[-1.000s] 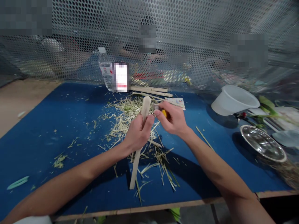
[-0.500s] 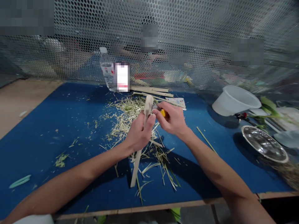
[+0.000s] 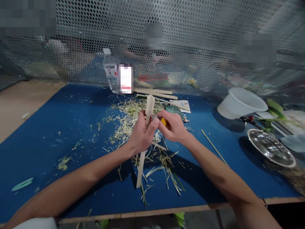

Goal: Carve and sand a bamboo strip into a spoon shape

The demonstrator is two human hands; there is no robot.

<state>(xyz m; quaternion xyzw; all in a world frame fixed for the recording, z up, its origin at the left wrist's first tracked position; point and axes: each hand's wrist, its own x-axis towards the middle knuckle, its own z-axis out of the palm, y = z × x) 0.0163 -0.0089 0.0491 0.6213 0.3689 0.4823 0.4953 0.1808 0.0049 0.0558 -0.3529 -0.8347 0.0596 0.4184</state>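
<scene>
My left hand (image 3: 142, 133) is closed around a pale bamboo strip with a rounded, spoon-like head (image 3: 150, 104). The strip's long narrow tail slants down toward the table's front edge. My right hand (image 3: 175, 126) grips a small knife with a yellow handle (image 3: 163, 121). Its grey metal part meets the strip just below the head, beside my left thumb. Fingers hide most of the blade and handle. Thin pale shavings (image 3: 124, 127) lie heaped on the blue tabletop under both hands.
A water bottle (image 3: 110, 71) and a bright-screened phone (image 3: 125, 79) stand against the perforated metal screen (image 3: 190, 28). Bamboo strips (image 3: 157, 92), a small packet (image 3: 181, 105) and a dark green piece (image 3: 173, 109) lie behind my hands. At right are a white tub (image 3: 240, 103) and a steel bowl (image 3: 270, 148).
My right hand and the knife have moved slightly down and left, from the rounded head to the neck below it. The strip stands a little more upright. The dark green piece has come into view.
</scene>
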